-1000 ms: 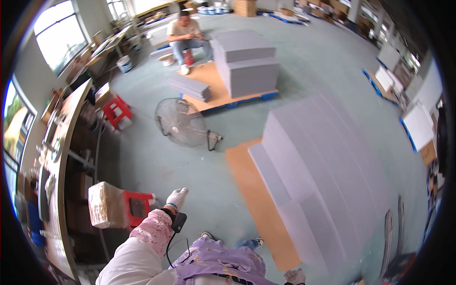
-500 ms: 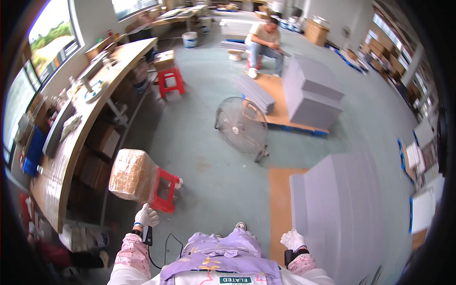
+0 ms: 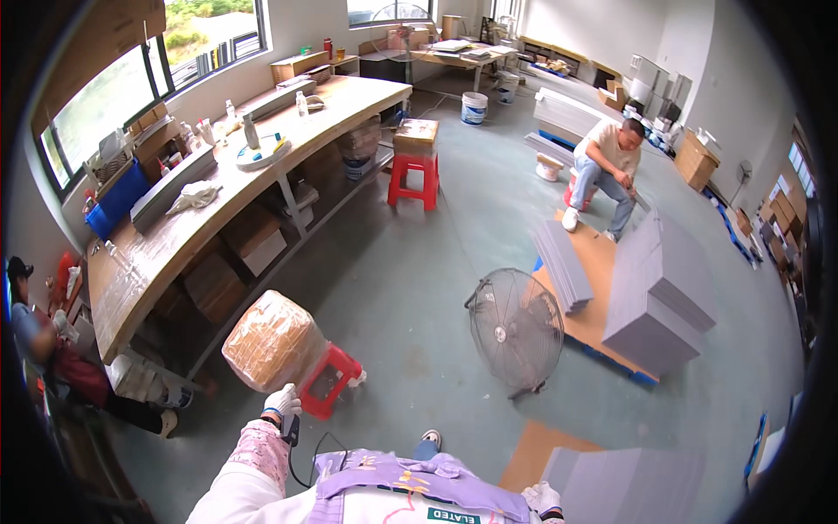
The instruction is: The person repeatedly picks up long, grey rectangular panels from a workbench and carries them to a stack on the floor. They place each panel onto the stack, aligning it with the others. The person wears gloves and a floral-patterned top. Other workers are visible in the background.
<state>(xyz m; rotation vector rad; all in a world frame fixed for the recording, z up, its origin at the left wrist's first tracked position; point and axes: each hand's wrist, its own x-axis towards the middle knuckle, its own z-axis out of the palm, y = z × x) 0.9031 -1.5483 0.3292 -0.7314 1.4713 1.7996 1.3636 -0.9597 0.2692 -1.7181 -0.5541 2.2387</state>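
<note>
My left hand (image 3: 284, 400), in a white glove, hangs with loosely curled fingers just below a cardboard box (image 3: 275, 341); nothing shows in it. Clear film wraps the box, which rests on a red plastic stool (image 3: 333, 380). A black device (image 3: 291, 428) with a cable is strapped at my left wrist. My right hand (image 3: 541, 498), also gloved, is low in the picture with fingers curled in and nothing seen in them. It is nearest to a stack of grey boards (image 3: 624, 480), beside a brown sheet (image 3: 541, 454); whether it touches the boards is unclear.
A black-caged fan (image 3: 515, 330) stands on the floor ahead. Beyond it a seated person (image 3: 611, 162) faces grey board stacks (image 3: 659, 297) on a pallet. A long workbench (image 3: 218, 188) runs along the left, with another person (image 3: 52, 341) at its near end. Another box-topped red stool (image 3: 413, 182) stands farther off.
My view has turned left and risen, so the fan, pallet and near board stack shift right in the picture. The near stack has dropped mostly out of view. Both hands stay curled.
</note>
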